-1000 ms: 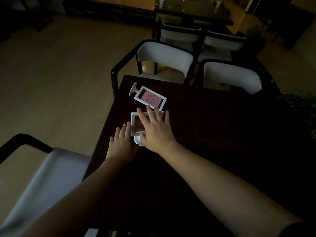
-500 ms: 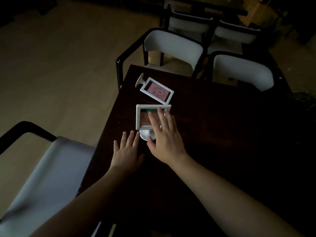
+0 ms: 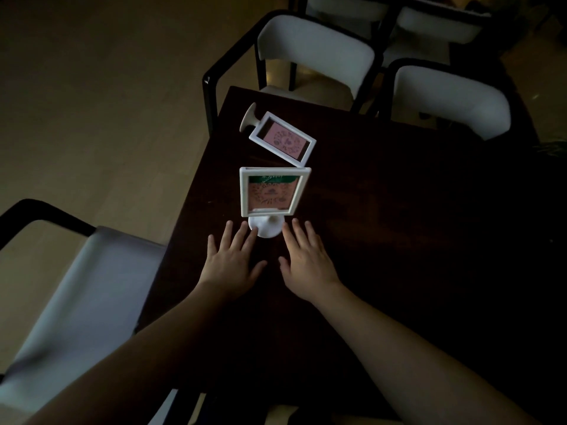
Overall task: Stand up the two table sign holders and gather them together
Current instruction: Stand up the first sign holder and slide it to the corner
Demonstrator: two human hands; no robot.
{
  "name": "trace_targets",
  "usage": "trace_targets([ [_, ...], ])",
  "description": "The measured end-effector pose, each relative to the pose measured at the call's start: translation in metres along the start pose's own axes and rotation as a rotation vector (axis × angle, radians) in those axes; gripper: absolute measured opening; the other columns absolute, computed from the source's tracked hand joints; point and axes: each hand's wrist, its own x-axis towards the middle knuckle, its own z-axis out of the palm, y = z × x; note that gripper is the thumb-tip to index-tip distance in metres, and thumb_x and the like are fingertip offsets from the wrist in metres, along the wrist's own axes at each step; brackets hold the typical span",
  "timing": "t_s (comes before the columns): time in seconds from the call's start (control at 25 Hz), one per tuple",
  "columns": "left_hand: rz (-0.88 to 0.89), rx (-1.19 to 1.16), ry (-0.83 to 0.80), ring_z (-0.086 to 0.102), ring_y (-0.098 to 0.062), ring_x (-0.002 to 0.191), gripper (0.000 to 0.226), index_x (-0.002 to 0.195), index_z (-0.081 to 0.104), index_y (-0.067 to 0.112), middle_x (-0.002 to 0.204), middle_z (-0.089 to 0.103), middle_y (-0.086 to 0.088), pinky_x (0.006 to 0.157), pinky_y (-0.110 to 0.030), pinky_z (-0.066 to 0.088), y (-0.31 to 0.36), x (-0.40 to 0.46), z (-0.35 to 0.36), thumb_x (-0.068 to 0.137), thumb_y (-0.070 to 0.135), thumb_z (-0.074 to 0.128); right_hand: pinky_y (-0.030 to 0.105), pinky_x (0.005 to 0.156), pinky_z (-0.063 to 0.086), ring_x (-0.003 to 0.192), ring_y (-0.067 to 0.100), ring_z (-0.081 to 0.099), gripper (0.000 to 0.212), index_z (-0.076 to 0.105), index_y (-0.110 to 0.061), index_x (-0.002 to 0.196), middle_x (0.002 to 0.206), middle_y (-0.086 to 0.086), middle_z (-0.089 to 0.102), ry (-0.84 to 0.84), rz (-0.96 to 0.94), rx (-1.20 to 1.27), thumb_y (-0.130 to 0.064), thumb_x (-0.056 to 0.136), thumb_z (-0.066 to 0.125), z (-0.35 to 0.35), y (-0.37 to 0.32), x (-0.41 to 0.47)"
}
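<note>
A white-framed sign holder with a pink and green card stands upright on its round base on the dark table. Behind it a second white sign holder lies flat near the far left corner, its round base pointing left toward the edge. My left hand rests flat just in front and left of the upright holder's base, fingertips close to it. My right hand lies flat in front and right of the base. Both hands have spread fingers and hold nothing.
A white-cushioned chair with a black arm stands at the table's left side. Two more white chairs, one and another, face the far edge. The table's left edge runs close to both holders. The room is dim.
My right hand has come off the near holder, which now stands upright on its base. Both hands have drawn back toward me and lie flat on the table.
</note>
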Motion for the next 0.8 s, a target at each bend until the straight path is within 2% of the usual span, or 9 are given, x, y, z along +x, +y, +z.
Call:
trace_targets([
  [0.28,0.075,0.009,-0.010,-0.012,-0.029,0.150,0.078,0.156,0.008,0.025,0.166,0.003,-0.003,0.118,-0.061,0.006,-0.007,0.015,0.010,0.092,0.070,0.012,0.051,0.121,0.005,0.151,0.028,-0.013,0.069,-0.001,-0.021,0.159,0.168,0.002,-0.005,-0.132,-0.021,0.014,-0.040,0.104,0.037,0.028,-0.004,0.022],
  [0.8,0.096,-0.032,-0.026,-0.018,-0.033,0.149,0.068,0.157,0.005,0.031,0.166,-0.003,-0.002,0.119,-0.058,-0.001,-0.004,0.018,0.020,0.096,0.059,0.017,0.050,0.121,0.000,0.152,0.027,-0.012,0.066,0.003,-0.021,0.159,0.168,-0.001,-0.007,-0.090,0.051,0.025,-0.043,0.104,0.031,0.044,-0.007,0.017],
])
